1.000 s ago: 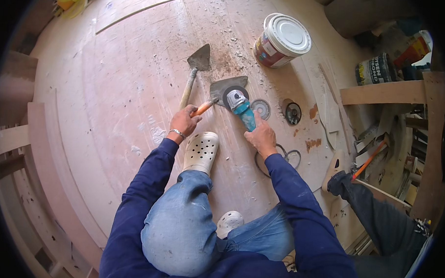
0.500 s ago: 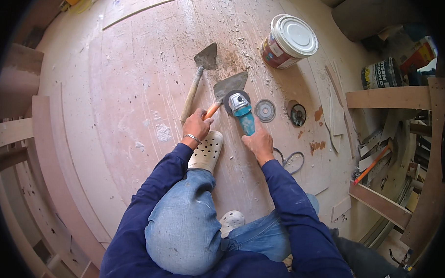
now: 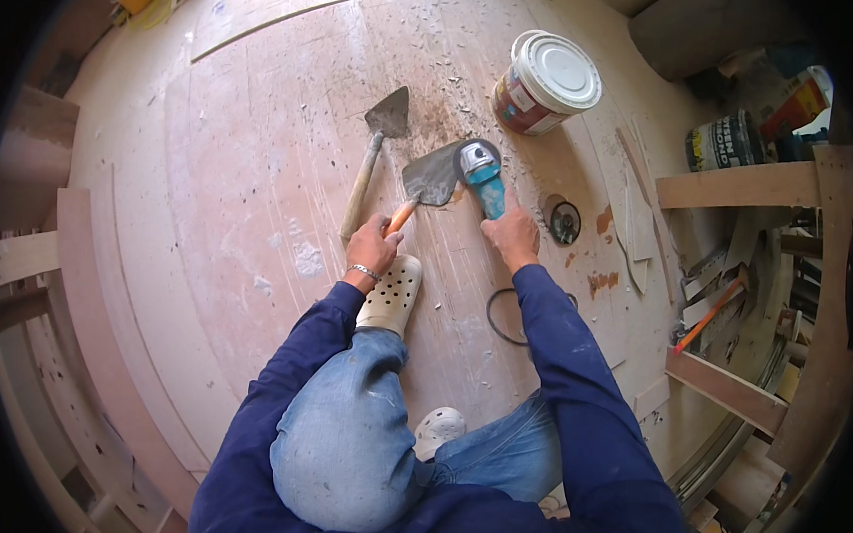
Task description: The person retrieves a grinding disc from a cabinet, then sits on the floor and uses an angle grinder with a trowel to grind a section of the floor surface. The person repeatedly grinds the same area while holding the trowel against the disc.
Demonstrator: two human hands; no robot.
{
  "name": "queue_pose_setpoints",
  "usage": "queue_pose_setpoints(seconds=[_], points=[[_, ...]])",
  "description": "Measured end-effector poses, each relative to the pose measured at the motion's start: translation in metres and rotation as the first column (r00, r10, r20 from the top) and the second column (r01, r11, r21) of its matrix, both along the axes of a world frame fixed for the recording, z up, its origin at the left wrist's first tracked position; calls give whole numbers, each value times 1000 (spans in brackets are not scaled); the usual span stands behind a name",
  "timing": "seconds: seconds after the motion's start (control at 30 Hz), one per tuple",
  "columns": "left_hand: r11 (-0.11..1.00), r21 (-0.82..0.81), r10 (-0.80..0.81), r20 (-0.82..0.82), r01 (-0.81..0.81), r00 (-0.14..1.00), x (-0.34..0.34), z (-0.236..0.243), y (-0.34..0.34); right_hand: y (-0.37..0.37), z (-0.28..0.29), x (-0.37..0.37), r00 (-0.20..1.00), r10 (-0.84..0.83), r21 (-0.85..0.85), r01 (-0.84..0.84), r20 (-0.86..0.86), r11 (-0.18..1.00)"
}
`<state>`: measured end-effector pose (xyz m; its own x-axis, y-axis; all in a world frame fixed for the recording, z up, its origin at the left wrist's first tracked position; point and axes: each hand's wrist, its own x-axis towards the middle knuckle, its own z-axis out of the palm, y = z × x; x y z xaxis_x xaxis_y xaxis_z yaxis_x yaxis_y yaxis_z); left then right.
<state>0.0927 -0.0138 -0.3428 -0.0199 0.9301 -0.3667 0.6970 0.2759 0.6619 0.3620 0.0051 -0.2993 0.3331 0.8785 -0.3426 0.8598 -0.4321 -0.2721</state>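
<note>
My left hand (image 3: 372, 244) is closed around the orange handle of a trowel (image 3: 430, 177), whose grey blade points away from me over the floor. In my right hand (image 3: 514, 234) is a teal angle grinder (image 3: 486, 181) with a silver head. Its dark disc overlaps the blade's right edge; exact contact cannot be made out. A second trowel (image 3: 388, 115) with a worn wooden handle lies just left of the first one. To the right of my right hand, a dark round disc (image 3: 565, 222) rests on the floor.
A white-lidded bucket (image 3: 550, 83) stands beyond the grinder. The grinder's cord (image 3: 500, 321) loops beside my right forearm. Wood chips and dust litter the wooden floor (image 3: 251, 166). Timber frames (image 3: 744, 187) border the right side, near a black tub (image 3: 727, 144).
The grinder has moved away from me and right, from the blade's handle end to its far right edge. The pale disc seen on the floor is now hidden near my right hand.
</note>
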Motion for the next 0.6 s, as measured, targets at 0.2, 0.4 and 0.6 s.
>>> queue_pose_setpoints(seconds=[0.2, 0.4, 0.6], points=[[999, 34, 9, 16, -9, 1000, -2, -7, -5, 5, 6, 17, 997, -69, 112, 65, 26, 992], [999, -27, -45, -59, 43, 997, -2, -1, -11, -50, 25, 16, 991, -95, 188, 111, -95, 976], [848, 475, -137, -234, 236, 963, 14, 18, -18, -95, 36, 13, 956, -177, 124, 210, -235, 970]])
